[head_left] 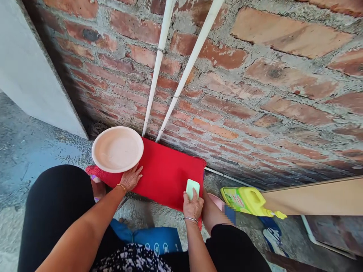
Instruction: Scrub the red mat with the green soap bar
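Across the upper view rises a brick wall point(249, 81), rough with grey mortar. At far left stands a pale grey panel point(31, 64), its edge slanting down to a concrete floor point(65, 145) that looks wet. Two white pipes point(188, 68) run down the bricks. Below them, between the wall and the person's black-clad knees, a red cloth point(161, 170) is stretched flat, its fuzzy edge showing at the left end. Beneath its near side sits a blue bag point(157, 238) with white markings. On the cloth's left end rests a peach plastic basin point(117, 147). Past the right end, beyond the person's leg, is a yellow detergent jug point(244, 198) with a pump top. The left hand point(131, 178) lies on the cloth's near edge, just beside the basin, fingers apart. The right hand point(193, 204) has its fingers clamped on a pale green soap bar point(192, 185) over the cloth's right end; I cannot tell whether the bar presses the fabric. A silver bangle point(190, 218) circles the right wrist, a thinner gold-coloured bracelet point(121, 187) the left.
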A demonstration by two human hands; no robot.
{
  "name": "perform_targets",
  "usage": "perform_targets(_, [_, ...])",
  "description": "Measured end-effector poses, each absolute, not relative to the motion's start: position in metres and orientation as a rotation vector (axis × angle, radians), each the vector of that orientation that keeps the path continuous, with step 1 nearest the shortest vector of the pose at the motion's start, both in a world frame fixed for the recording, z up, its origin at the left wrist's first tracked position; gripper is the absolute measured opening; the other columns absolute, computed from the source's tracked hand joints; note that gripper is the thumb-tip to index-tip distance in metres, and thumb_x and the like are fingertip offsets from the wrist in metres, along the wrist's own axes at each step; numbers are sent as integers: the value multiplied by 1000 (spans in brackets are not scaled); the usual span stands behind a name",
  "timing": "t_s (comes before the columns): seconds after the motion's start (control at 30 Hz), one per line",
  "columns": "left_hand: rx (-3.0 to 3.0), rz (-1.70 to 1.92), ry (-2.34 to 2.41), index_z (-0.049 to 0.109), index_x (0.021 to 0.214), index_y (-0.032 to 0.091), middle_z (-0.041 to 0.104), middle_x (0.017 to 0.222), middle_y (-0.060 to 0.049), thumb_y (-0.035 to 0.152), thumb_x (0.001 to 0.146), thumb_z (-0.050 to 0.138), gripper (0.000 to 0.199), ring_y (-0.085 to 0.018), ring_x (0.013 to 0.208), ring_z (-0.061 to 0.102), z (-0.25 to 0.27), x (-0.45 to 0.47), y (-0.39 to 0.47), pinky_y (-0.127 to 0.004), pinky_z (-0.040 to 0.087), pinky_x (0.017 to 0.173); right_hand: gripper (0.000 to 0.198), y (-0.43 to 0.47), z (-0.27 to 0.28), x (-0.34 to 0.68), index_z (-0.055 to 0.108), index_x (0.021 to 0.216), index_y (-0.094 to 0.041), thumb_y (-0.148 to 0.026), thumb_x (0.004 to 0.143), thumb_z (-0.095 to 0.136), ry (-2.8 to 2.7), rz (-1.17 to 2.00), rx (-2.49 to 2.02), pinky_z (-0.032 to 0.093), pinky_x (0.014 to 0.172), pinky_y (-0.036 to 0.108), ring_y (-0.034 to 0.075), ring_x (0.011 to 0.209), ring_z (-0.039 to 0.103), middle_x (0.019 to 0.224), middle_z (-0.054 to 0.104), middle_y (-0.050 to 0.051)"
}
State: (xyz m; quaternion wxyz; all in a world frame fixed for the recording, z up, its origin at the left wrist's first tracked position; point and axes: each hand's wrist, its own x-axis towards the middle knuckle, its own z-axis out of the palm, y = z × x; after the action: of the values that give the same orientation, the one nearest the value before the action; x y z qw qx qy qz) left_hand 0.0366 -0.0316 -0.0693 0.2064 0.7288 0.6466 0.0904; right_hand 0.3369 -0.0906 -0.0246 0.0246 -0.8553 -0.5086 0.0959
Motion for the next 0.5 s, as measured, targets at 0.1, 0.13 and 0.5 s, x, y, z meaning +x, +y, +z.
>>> perform_targets(0.1, [2063,308,1744,51,137,31,38,153,-3,34,92,45,46,-24,144,28,-69,41,-27,-40,24,119,56,-92,-35,302,49,139,-13,-41,91,40,-1884,392,-2396,37,97,34,27,107,50,112,54,16])
perform_targets(0.13, [2083,308,1723,50,137,31,38,153,-2,33,92,45,46,-24,145,26,-69,43,-25,-40,23,119,55,-92,-40,288,50,138,-16,-41,90,44,-1983,428,-2317,37,97,34,27,107,50,114,54,15])
perform_targets(0.5, [2164,154,1735,44,143,28,32,156,-5,39,93,41,51,-24,144,28,-77,43,-21,-40,20,119,57,-87,-71,250,55,129,-22,-49,79,61,-2146,380,-2189,38,81,34,25,91,51,110,56,13])
